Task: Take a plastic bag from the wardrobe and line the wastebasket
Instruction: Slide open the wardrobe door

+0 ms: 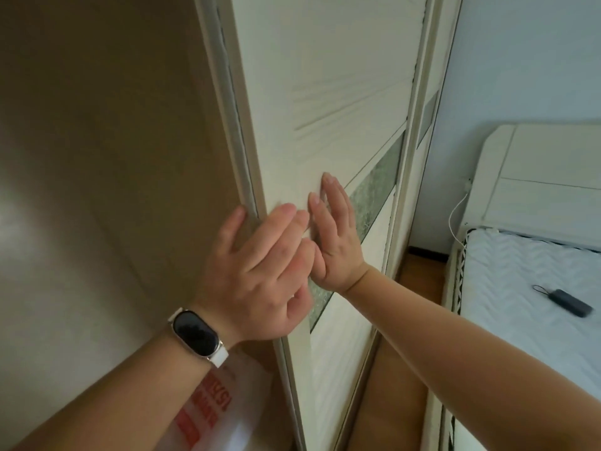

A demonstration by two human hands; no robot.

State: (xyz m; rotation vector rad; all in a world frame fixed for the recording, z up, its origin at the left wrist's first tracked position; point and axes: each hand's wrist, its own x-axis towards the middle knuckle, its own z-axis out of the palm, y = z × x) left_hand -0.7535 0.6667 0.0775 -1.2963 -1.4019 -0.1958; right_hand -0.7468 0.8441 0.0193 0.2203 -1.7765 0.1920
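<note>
Both hands flat on the wardrobe sliding door. Left hand sits at the door's left edge: fingers spread and extended, thumb wrapped toward the edge strip, nothing gripped. Right hand is just beside it to the right, touching the left hand's fingertips; palm pressed on the panel, fingers straight and together, pointing up along the door, holding nothing.

Plastic bag is low in the frame, inside the open wardrobe bay, below the left wrist and left of the door edge. Well apart from both hands' fingers, no contact. Mostly hidden by the left forearm, so its long axis and orientation can't be read. Visible part: translucent white film, crumpled, with red printed blocks and text running diagonally.

Door: cream, wood-grain texture with radiating lines, tall and narrow, long axis vertical (tilted in the wide-angle view). Diagonal inlaid band of mottled green-grey, glossy. Pale frame rails either side.

Wardrobe interior: smooth tan panels, slightly reflective.

Smart band on the left wrist: black oval glass face, white strap.

Right side: bed with white chevron-quilted cover, cream headboard, small dark oblong device with a loop lying on it. Floor is orange-brown wood.
</note>
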